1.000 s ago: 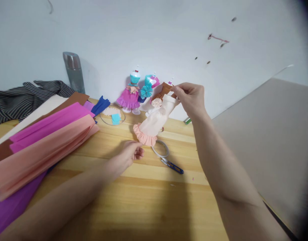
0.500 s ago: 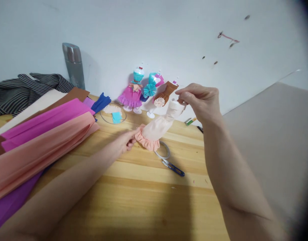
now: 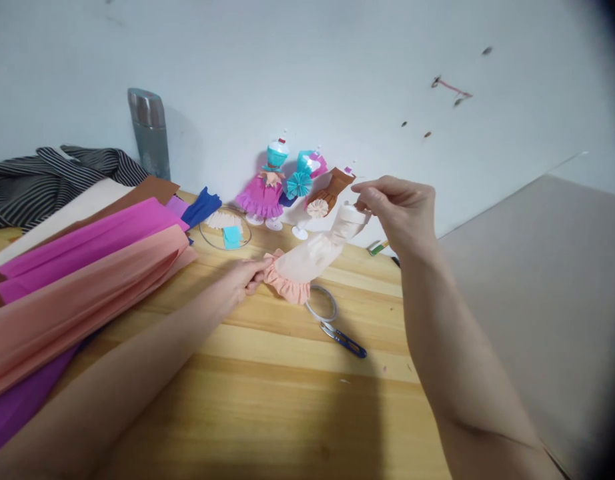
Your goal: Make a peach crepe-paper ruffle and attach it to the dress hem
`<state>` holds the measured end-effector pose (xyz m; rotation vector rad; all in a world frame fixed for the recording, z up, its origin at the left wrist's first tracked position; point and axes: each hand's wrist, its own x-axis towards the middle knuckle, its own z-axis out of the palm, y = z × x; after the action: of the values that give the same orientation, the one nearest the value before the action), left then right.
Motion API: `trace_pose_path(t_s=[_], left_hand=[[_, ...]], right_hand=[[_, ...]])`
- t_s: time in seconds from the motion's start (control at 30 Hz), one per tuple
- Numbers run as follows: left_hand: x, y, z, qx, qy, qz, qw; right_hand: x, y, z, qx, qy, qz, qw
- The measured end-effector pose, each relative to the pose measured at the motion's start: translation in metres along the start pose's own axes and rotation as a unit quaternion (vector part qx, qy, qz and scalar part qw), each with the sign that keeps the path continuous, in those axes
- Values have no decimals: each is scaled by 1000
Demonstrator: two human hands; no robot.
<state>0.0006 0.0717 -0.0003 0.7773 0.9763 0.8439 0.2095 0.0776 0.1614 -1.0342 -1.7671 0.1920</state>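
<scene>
A small cream paper dress (image 3: 312, 259) with a peach ruffled hem hangs tilted above the table, fitted on a mini mannequin. My left hand (image 3: 242, 275) is closed at the ruffle end, pinching the hem. At the upper end, my right hand (image 3: 400, 203) has thumb and forefinger pinched on the mannequin's top, which the fingers mostly hide. A roll of tape (image 3: 321, 304) lies flat below the dress. Beside it rest thread snips (image 3: 343, 340) with dark blue handles.
Several dressed mini mannequins (image 3: 262, 193) stand along the wall. A thin hoop (image 3: 201, 233) with paper scraps lies left of them. Crepe paper sheets (image 3: 87, 293), a striped cloth (image 3: 17, 187) and a grey bottle (image 3: 150, 133) occupy the left. A green stick (image 3: 377, 248) lies behind my right hand.
Both hands keep their hold on the dressed mannequin. It sits slightly lower and further left in view; the whole view has shifted a little too.
</scene>
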Motion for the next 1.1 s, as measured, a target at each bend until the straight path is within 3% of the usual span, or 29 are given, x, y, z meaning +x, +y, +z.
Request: trace_pose_path(t_s=[0.23,0.33,0.5,0.63,0.73,0.8,0.87,1.0,1.1], left_hand=[[12,0,-13,18,124,109,986],[15,1,-14,53,173,188,965],[20,-1,-16,137,201,289,926],[26,-8,-25,185,238,304,904],[26,-12,-31,186,249,290,905],[25,-12,-32,187,245,278,910],[24,-12,-31,185,232,262,919],[23,-9,-19,174,179,190,950],[21,-7,-4,149,130,101,975]], right_hand=[[5,-11,16,-40,26,14,999],[5,-12,19,-47,39,20,998],[0,-13,17,-47,14,8,999],[1,-16,11,-43,7,-13,999],[-6,-7,3,-26,91,-12,995],[-21,7,0,7,164,33,986],[-46,25,3,47,177,126,975],[-104,55,23,64,-17,329,942],[-126,64,37,52,-47,408,910]])
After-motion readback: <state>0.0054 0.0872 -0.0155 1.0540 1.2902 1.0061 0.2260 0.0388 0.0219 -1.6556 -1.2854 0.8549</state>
